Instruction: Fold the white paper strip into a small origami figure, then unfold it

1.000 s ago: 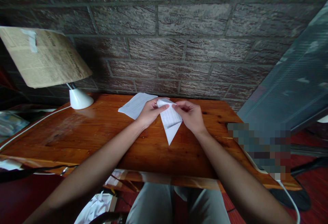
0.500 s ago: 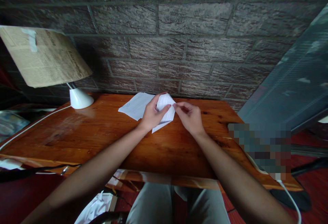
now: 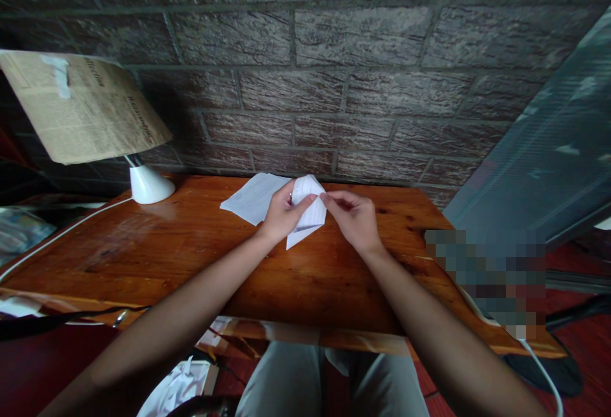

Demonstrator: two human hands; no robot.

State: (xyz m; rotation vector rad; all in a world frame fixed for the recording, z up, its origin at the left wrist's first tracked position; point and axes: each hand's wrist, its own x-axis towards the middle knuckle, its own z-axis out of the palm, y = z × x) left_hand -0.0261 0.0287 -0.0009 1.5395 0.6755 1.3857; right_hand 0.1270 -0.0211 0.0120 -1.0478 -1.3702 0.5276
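Observation:
A folded white paper (image 3: 310, 213) is held just above the wooden table (image 3: 200, 258), near its far edge. My left hand (image 3: 281, 216) pinches the paper's left side, thumb on top, with a ring on one finger. My right hand (image 3: 353, 219) pinches its top right edge with curled fingers. The paper's lower point sticks out toward the left below my hands. A flat white sheet (image 3: 252, 197) with printed lines lies on the table just behind my left hand.
A white lamp base (image 3: 149, 184) with a newspaper-covered shade (image 3: 81, 108) stands at the table's back left, its white cord (image 3: 62, 232) trailing left. A brick wall (image 3: 305, 73) rises right behind the table. Crumpled papers (image 3: 176, 385) lie below the front edge. A blurred patch sits at the right.
The long downward point of the paper has been folded up and turned; the paper is now a shorter, more compact shape between my hands. Both hands stayed near the same spot.

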